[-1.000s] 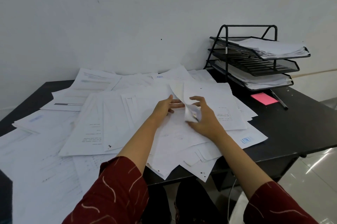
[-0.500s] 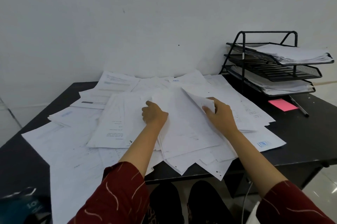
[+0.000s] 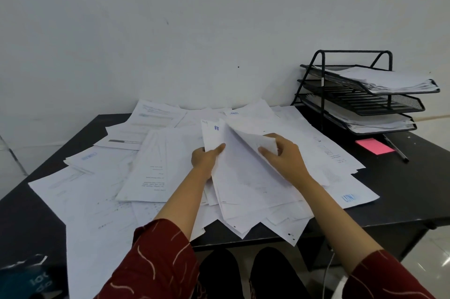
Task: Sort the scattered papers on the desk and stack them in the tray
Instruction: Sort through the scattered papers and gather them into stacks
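White printed papers lie scattered and overlapping across a black desk. My left hand grips the left edge of a small stack of sheets near the desk's middle, thumb on top. My right hand pinches the curled top-right corner of the uppermost sheet, lifting it off the stack. A black three-tier wire tray stands at the back right. Its top and bottom tiers hold paper; the middle tier looks bare.
A pink sticky-note pad and a dark pen lie in front of the tray. Papers overhang the desk's near edge. A white wall rises behind the desk. A dark teal object sits at the lower left.
My left hand has shifted from lying flat on the papers to gripping the stack's left edge. My right hand keeps peeling up the top sheet's corner. The camera has tilted, so the tray appears lower.
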A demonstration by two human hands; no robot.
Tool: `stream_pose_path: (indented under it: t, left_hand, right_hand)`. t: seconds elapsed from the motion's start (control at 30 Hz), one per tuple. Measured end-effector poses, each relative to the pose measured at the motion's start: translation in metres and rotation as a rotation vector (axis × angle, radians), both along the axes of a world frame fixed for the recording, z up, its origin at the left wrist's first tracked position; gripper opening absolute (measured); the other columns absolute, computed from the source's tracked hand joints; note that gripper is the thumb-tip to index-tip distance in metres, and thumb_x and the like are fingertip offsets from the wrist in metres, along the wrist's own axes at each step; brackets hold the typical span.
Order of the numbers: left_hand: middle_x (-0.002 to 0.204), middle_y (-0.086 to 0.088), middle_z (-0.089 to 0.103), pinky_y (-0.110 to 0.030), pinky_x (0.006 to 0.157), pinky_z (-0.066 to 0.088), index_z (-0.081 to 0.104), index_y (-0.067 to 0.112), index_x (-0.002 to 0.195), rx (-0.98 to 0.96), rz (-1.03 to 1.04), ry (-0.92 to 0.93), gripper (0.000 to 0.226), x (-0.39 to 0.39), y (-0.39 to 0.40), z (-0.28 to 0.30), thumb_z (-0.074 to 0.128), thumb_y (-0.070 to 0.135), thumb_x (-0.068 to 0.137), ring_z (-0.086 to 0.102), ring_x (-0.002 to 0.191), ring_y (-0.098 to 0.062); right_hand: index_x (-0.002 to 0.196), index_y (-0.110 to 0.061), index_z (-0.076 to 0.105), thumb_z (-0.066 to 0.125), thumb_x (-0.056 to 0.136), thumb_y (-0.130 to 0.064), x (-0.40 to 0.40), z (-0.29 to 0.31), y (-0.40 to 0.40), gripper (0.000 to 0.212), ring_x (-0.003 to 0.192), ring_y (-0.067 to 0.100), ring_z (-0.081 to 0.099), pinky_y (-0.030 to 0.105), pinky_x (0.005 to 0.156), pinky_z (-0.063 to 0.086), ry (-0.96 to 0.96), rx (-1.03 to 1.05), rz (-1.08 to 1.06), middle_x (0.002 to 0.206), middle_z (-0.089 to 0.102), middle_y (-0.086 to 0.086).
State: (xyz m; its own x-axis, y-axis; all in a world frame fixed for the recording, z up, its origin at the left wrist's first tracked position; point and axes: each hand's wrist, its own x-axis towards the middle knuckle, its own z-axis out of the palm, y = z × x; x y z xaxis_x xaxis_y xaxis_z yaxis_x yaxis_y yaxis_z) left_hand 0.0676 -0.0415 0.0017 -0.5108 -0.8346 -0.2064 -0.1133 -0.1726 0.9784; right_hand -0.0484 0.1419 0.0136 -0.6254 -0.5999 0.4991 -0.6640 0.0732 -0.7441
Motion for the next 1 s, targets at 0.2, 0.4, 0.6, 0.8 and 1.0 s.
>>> stream_pose_path:
  t: [0.2, 0.4, 0.6, 0.8, 1.0]
  left_hand:
    - [0.096, -0.008, 0.058, -0.040, 0.092, 0.050, 0.052, 0.010, 0.096, 0.148, -0.031, -0.037, 0.059, -0.003, -0.013, 0.001, 0.054, 0.067, 0.082, 0.058, 0.094, -0.028]
    - [0.113, -0.017, 0.067, -0.043, 0.090, 0.053, 0.062, -0.001, 0.116, 0.047, -0.164, -0.040, 0.047, 0.003, -0.014, -0.006, 0.080, 0.013, 0.075, 0.065, 0.102, -0.033]
    - [0.120, -0.015, 0.064, -0.041, 0.100, 0.047, 0.058, 0.000, 0.123, -0.067, -0.144, 0.083, 0.049, 0.004, -0.010, -0.008, 0.076, 0.012, 0.079, 0.060, 0.111, -0.032]
    - [0.123, -0.006, 0.063, -0.030, 0.094, 0.046, 0.052, 0.009, 0.130, -0.141, -0.168, 0.273, 0.059, -0.001, -0.004, 0.026, 0.078, 0.019, 0.078, 0.059, 0.111, -0.022]
    - [0.125, -0.006, 0.062, -0.036, 0.103, 0.046, 0.051, 0.008, 0.131, -0.308, -0.163, 0.446, 0.062, -0.008, -0.005, 0.091, 0.078, 0.022, 0.077, 0.059, 0.116, -0.021]
  right_hand:
    - [0.101, -0.017, 0.071, 0.074, 0.081, -0.037, 0.030, -0.003, -0.016, 0.028, 0.088, 0.005, 0.063, 0.024, 0.086, 0.045, -0.259, 0.331, 0.339, 0.094, 0.069, -0.009]
    - [0.100, -0.009, 0.075, 0.060, 0.088, -0.050, 0.026, 0.004, -0.011, 0.045, 0.100, 0.019, 0.069, 0.018, 0.088, 0.052, -0.586, 0.292, 0.541, 0.107, 0.073, 0.003]
    - [0.125, -0.019, 0.059, 0.068, 0.087, -0.029, -0.019, -0.013, 0.006, 0.040, 0.122, 0.022, 0.052, 0.025, 0.100, 0.040, -0.216, 0.021, -0.324, 0.128, 0.058, 0.002]
    - [0.118, -0.017, 0.062, 0.072, 0.073, -0.059, -0.040, 0.010, 0.009, 0.062, 0.100, 0.018, 0.068, 0.029, 0.076, 0.055, -0.498, -0.045, -0.112, 0.110, 0.070, -0.002]
    - [0.126, -0.017, 0.055, 0.076, 0.080, -0.038, -0.047, 0.067, 0.001, 0.055, 0.103, 0.016, 0.067, 0.036, 0.084, 0.057, -0.364, -0.371, -0.027, 0.116, 0.067, -0.002]
